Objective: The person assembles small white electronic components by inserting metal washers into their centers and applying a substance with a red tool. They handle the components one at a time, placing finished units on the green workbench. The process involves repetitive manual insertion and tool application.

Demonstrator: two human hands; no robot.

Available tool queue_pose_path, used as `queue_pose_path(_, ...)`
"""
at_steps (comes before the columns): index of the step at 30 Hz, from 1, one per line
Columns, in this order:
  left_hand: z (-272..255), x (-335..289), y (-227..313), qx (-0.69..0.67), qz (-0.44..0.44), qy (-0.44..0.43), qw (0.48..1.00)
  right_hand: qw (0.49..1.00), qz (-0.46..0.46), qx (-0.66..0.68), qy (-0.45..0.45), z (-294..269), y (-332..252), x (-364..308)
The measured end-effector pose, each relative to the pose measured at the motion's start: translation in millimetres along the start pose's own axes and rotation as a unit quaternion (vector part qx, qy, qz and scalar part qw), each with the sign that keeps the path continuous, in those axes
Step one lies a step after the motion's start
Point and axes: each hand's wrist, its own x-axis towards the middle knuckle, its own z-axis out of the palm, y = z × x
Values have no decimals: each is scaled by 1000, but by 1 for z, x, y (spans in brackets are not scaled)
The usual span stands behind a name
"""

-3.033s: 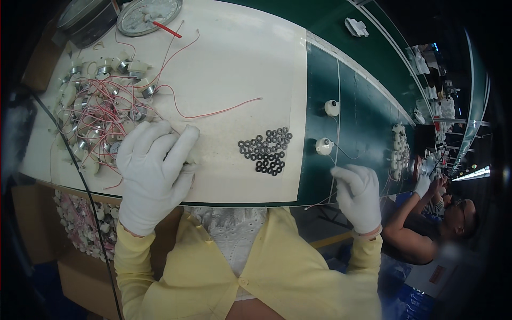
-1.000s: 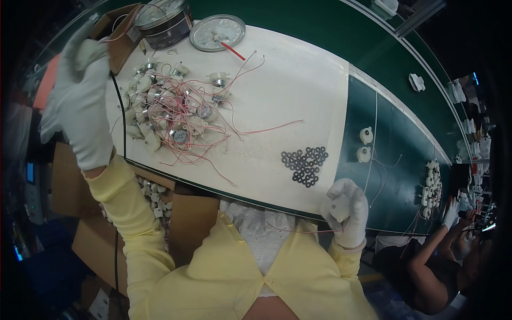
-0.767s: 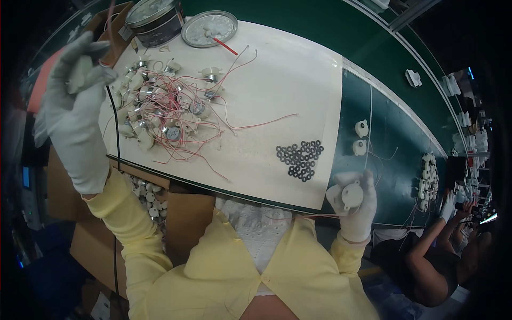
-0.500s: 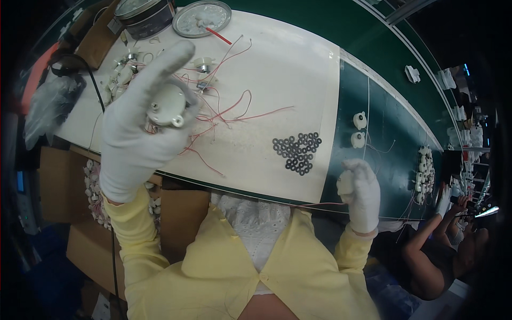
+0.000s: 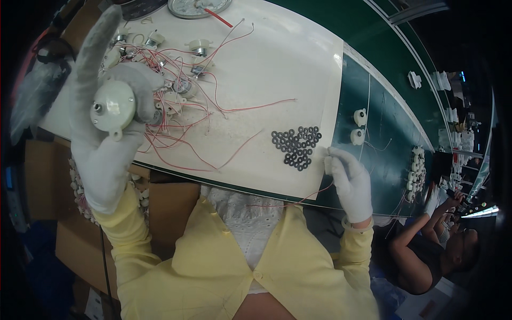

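In white gloves, both my hands are at the bench. My left hand (image 5: 101, 165) curls around a white round geared motor (image 5: 116, 105), its flat face with a small metal shaft turned up and its index finger stretched away. Beside that hand lies a pile of similar motors with tangled red wires (image 5: 184, 88). At the right, my right hand (image 5: 353, 188) pinches a white wired motor (image 5: 327, 164), seen mostly edge-on, and a red wire trails from it toward my lap. Just left of this hand, small black rings (image 5: 295, 148) lie in a flat cluster.
Two white motors with black rings (image 5: 359, 117) stand on the green mat, and a row of several more (image 5: 416, 173) lies farther right. A tin lid (image 5: 198, 6) with whitish paste and a red stick lies at the back. Cardboard boxes (image 5: 170, 213) stand below the bench. A co-worker (image 5: 416, 250) sits at right.
My left hand has moved left with its motor, uncovering more of the wire pile. My right hand has shifted left toward the black rings, and its motor has turned edge-on.
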Motion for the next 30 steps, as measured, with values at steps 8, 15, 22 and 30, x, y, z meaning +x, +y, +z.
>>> queue_pose_path(8,9,-16,-30,14,-49,-147,988,989,82,121,-23,1,-9,0)
queue_pose_path(15,33,-19,-51,329,196,-140,913,975,-137,-168,-57,-2,4,1)
queue_pose_path(22,34,-23,-54,367,202,-140,897,887,-300,-344,-69,-1,-25,20)
queue_pose_path(30,31,-20,-53,374,198,-151,893,869,-294,-389,-83,4,-39,23)
